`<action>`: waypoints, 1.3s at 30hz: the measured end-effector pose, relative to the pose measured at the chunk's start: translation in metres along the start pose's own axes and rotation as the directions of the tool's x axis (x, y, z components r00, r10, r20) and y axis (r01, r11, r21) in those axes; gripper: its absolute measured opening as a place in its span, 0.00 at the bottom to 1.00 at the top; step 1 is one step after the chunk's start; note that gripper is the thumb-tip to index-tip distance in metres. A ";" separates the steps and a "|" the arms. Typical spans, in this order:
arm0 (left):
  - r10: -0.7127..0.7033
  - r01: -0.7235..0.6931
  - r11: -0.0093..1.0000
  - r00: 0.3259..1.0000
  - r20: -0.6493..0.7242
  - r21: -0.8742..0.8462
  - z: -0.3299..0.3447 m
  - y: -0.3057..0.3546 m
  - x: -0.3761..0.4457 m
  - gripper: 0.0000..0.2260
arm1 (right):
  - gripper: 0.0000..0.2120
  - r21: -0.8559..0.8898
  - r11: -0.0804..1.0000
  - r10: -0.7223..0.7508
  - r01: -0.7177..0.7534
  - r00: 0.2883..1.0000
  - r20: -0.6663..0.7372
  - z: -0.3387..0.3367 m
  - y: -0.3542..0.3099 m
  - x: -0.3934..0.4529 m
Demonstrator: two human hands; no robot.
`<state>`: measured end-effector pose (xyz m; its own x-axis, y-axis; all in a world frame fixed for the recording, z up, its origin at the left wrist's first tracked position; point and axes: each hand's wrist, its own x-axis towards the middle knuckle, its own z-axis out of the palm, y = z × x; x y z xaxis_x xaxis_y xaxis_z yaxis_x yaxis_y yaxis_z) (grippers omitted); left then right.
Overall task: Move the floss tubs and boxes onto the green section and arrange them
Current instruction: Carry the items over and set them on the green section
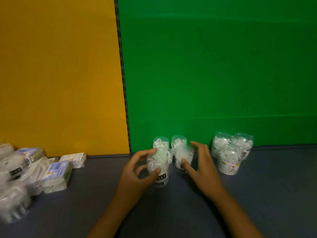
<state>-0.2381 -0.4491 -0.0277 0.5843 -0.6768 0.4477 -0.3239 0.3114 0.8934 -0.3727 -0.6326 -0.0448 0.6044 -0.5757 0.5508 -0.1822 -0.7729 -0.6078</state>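
Observation:
Several clear floss tubs stand on the grey surface in front of the green panel [214,74]. My left hand [137,170] is wrapped around the near tub [158,166], thumb and fingers on its sides. My right hand [201,166] grips the tub beside it [182,156], thumb on its front. Two more tubs [161,143] stand just behind these, against the green. Three tubs [229,152] cluster to the right. At the far left, in front of the yellow panel, lie more tubs [13,200] and floss boxes [57,176].
A dark dotted seam [122,74] divides the yellow panel [60,74] from the green one. The grey surface [274,194] stretches across the foreground, its back edge meeting both panels.

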 end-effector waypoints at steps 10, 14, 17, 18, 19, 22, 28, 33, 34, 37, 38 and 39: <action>0.030 -0.035 0.982 0.999 0.032 0.184 0.016 -0.008 -0.007 0.22 | 0.27 -0.260 0.960 -0.113 0.105 0.994 -0.016 -0.009 -0.007 -0.004; 0.002 -0.005 0.984 1.000 0.018 0.178 0.017 -0.015 -0.008 0.22 | 0.27 -0.264 0.960 -0.102 0.096 0.995 -0.012 -0.009 -0.009 -0.008; -0.011 0.008 0.980 1.000 0.014 0.200 0.018 -0.018 -0.006 0.24 | 0.27 -0.269 0.960 -0.088 0.080 0.996 -0.017 -0.012 -0.009 -0.008; -0.018 0.016 0.978 1.000 0.011 0.207 0.018 -0.019 -0.006 0.26 | 0.27 -0.274 0.959 -0.083 0.075 0.996 -0.016 -0.012 -0.009 -0.008; -0.027 0.025 0.977 1.000 0.009 0.212 0.019 -0.019 -0.006 0.28 | 0.26 -0.275 0.959 -0.081 0.073 0.997 -0.016 -0.013 -0.009 -0.007; -0.071 0.065 0.970 0.997 0.019 0.232 0.018 -0.020 -0.008 0.34 | 0.26 -0.238 0.969 -0.076 0.071 0.997 -0.011 -0.014 -0.010 -0.004; -0.090 0.108 0.907 0.994 -0.063 0.407 -0.011 -0.010 -0.021 0.27 | 0.26 -0.178 0.981 -0.082 0.077 0.996 -0.022 -0.022 -0.024 -0.002; 0.009 0.072 0.715 0.994 -0.113 0.696 -0.059 0.022 -0.027 0.23 | 0.26 -0.213 0.963 -0.157 0.163 0.986 0.049 -0.025 -0.067 -0.001; 0.027 0.063 0.668 0.994 -0.109 0.741 -0.069 0.029 -0.030 0.24 | 0.27 -0.227 0.957 -0.171 0.183 0.983 0.069 -0.023 -0.076 -0.001; 0.089 0.042 0.520 0.991 -0.103 0.853 -0.096 0.049 -0.042 0.24 | 0.28 -0.259 0.935 -0.223 0.243 0.969 0.104 -0.016 -0.106 -0.003; 0.098 0.045 0.479 0.990 -0.104 0.877 -0.105 0.054 -0.048 0.24 | 0.28 -0.270 0.928 -0.235 0.256 0.966 0.110 -0.013 -0.116 -0.005; 0.102 0.055 0.444 0.989 -0.111 0.894 -0.115 0.059 -0.055 0.24 | 0.28 -0.278 0.923 -0.244 0.267 0.963 0.115 -0.010 -0.126 -0.007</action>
<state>-0.2040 -0.3170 0.0050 0.6274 -0.5631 0.5379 -0.7772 -0.4951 0.3884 -0.3616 -0.5339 0.0335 0.7156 -0.3346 0.6131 -0.2220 -0.9412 -0.2545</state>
